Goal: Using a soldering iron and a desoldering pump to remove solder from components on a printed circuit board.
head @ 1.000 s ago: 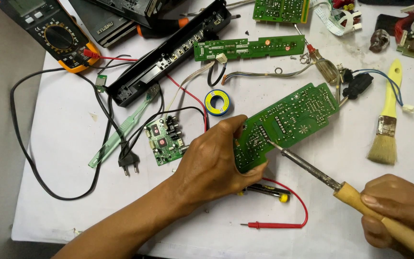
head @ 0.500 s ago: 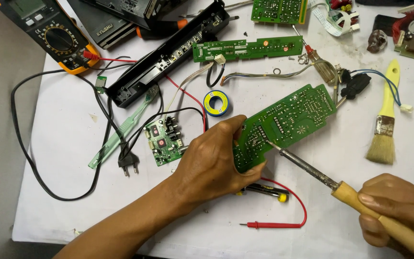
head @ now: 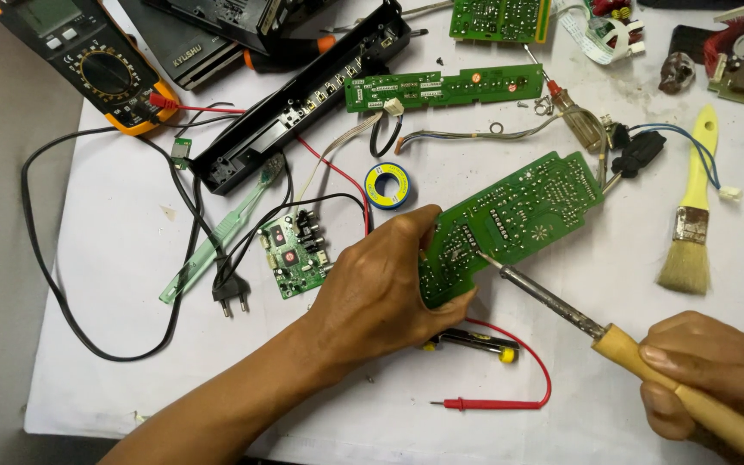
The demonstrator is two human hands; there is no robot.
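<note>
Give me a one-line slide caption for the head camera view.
Left hand steadies a green circuit board while the right hand touches a wooden-handled soldering iron to it.

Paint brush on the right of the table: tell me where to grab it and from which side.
Take the paint brush by its yellow handle, coming from the right or above. The handle is long, bare and flat on the white table, pointing away from the bristles. A blue wire lies near its far end, so grip mid-handle.
</note>
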